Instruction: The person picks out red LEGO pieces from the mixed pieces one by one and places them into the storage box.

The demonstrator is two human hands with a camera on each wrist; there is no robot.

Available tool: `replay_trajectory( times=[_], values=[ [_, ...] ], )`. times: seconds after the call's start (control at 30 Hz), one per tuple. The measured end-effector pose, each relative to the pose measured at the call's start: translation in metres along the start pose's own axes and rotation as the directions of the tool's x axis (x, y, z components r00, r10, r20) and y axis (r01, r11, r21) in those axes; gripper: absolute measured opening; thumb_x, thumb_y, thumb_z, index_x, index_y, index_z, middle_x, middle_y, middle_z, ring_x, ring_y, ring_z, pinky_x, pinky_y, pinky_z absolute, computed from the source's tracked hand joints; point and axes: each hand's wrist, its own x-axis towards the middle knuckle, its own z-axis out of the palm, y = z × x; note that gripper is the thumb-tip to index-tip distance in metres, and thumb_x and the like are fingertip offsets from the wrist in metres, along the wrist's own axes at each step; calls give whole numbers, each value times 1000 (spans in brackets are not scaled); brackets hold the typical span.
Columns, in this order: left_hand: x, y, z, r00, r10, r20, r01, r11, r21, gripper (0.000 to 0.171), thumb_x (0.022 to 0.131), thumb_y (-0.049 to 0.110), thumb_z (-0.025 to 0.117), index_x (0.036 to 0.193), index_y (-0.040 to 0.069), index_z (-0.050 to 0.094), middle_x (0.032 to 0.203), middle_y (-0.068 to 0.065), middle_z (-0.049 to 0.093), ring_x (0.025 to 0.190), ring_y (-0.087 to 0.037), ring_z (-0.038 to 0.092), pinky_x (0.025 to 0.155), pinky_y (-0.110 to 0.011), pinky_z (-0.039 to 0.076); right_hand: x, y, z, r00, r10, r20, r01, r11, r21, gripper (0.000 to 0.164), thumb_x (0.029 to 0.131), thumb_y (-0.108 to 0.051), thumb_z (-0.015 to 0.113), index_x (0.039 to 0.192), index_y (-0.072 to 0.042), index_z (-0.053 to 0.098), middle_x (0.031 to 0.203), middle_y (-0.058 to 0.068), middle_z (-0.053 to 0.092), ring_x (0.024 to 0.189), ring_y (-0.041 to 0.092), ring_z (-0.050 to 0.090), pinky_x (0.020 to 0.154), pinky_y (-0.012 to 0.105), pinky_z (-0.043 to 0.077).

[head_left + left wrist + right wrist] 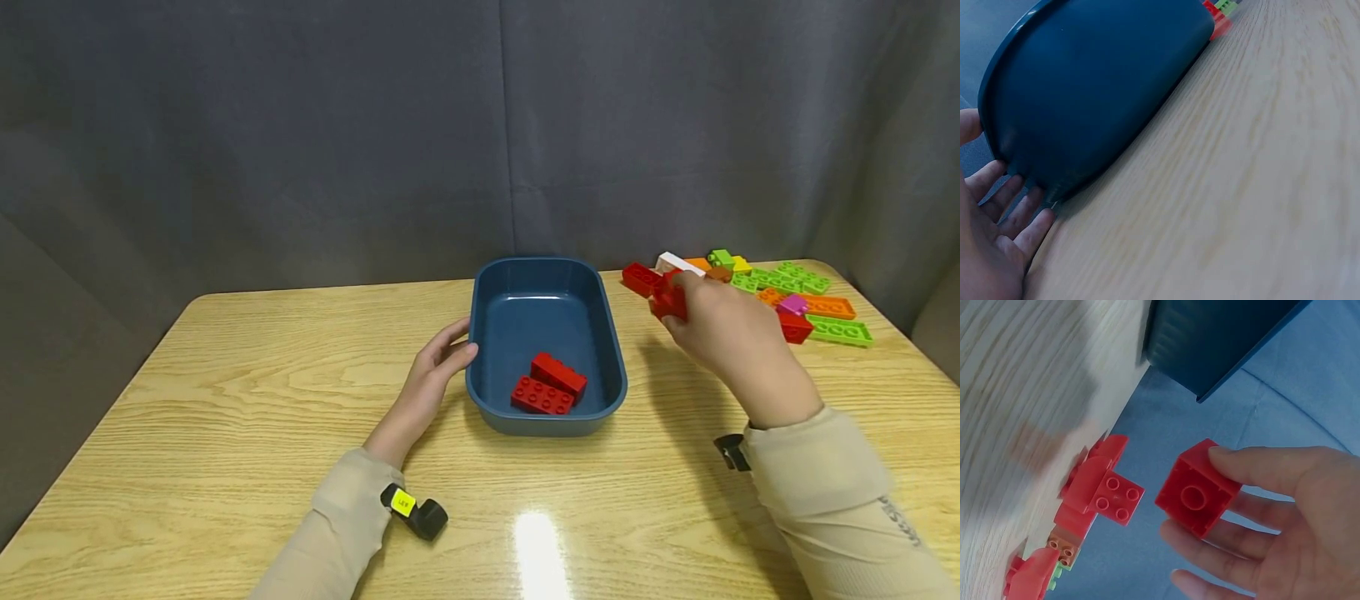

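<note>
My right hand (731,333) pinches a red square toy brick (1200,469) between thumb and fingers, above the table at the right. Its hollow underside faces the right wrist camera. To the left stands a dark blue bin (540,321) with two red bricks (553,383) in its near end. My left hand (431,375) rests against the bin's left side. In the left wrist view its fingers (1019,209) lie relaxed along the outer wall, with the thumb near the rim. Another red brick (1119,497) with round studs is beside the pinched one in the right wrist view.
Loose bricks lie at the table's back right: a white one (678,264), a green plate (838,331), an orange plate (828,307), a magenta brick (792,305) and several others. A grey curtain (337,150) hangs behind the wooden table (262,400).
</note>
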Motion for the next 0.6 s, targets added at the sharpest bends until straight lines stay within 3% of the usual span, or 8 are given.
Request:
replay_trajectory(
  times=[0.1,0.27,0.43,0.6],
  values=[
    [0,0,0,1000,0,-1,0,1000,3,51,96,25,48,143,9,37,150,-14,37,130,-28,44,114,-52,32,0,-3,1,999,-12,-34,13,1000,23,38,79,-17,67,110,2,56,87,27,67,67,36,58,48,52,51],
    [0,0,0,1000,4,2,-4,1000,3,51,96,25,47,144,8,36,151,-14,36,130,-28,44,113,-52,32,3,-10,1,989,-104,-102,109,993,46,46,80,-18,68,121,-3,54,104,26,68,84,38,61,63,57,55],
    [0,-1,0,1000,5,1,-5,1000,2,52,96,25,48,143,7,36,150,-14,37,129,-27,44,113,-51,32,6,-17,3,957,-221,-190,235,971,50,46,79,-18,70,121,-6,56,105,20,69,87,35,62,69,55,56],
    [1,-1,0,1000,5,0,-5,1000,-4,51,96,24,48,143,7,37,150,-14,37,129,-28,44,113,-51,32,6,-23,6,906,-345,-246,371,926,64,48,76,-18,74,120,-8,59,102,15,71,85,28,62,71,47,56]
  ],
)
